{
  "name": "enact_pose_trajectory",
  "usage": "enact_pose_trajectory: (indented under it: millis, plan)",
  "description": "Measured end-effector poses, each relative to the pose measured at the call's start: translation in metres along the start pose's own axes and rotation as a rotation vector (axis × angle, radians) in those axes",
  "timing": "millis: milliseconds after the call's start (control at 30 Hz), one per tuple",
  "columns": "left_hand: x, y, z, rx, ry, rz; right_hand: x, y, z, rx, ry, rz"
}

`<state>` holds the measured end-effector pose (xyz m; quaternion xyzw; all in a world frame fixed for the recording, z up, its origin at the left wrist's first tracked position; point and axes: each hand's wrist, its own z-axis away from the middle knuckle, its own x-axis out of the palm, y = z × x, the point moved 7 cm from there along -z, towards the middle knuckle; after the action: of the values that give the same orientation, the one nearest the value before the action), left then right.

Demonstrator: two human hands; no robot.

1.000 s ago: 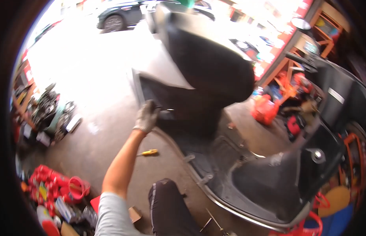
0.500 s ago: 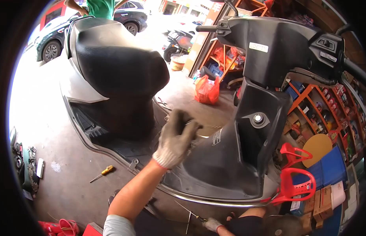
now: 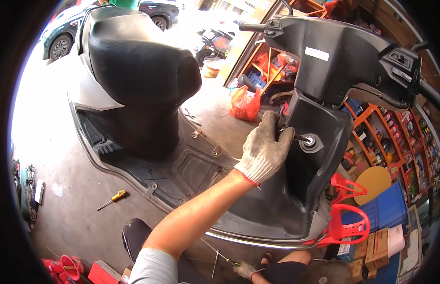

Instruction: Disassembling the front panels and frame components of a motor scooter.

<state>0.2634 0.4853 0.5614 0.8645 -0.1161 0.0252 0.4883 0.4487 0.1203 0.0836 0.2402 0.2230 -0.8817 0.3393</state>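
Note:
My left hand (image 3: 267,146), in a knitted work glove, reaches over the scooter's floorboard (image 3: 196,168). Its fingers pinch a slim dark piece that looks like a key (image 3: 301,138). The tip of that piece meets the round ignition lock (image 3: 309,142) in the black inner leg shield (image 3: 319,116); how deep it sits I cannot tell. Low in the view, my right hand (image 3: 245,269), also gloved, is closed around the handle of a long-shafted screwdriver (image 3: 224,257). A small metal object (image 3: 217,172) lies on the floorboard.
A yellow-handled screwdriver (image 3: 112,199) lies on the floor at left. The black seat (image 3: 135,52) rises at far left, the handlebar cover (image 3: 343,61) at far right. Red plastic chairs (image 3: 347,222), cardboard boxes (image 3: 377,248) and a blue bin (image 3: 383,203) crowd the right. An orange bag (image 3: 245,102) stands behind.
My left hand has moved right from above the floorboard to the ignition lock, bringing the dark piece against it. The right hand still grips its screwdriver. The view has shifted slightly.

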Motion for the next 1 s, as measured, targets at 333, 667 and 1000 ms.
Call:
enact_pose_trajectory:
  millis: [333,667,1000]
  plan:
    - [0.004,0.007,-0.008,0.028,-0.197,-0.004,0.003,-0.005,-0.003,-0.044,0.027,0.002]
    - [0.009,0.004,0.005,0.087,-0.507,0.131,0.011,-0.002,-0.016,-0.080,0.066,-0.009]
    - [-0.002,0.012,0.003,0.092,-0.375,0.071,-0.002,-0.014,0.001,-0.037,0.045,0.031]
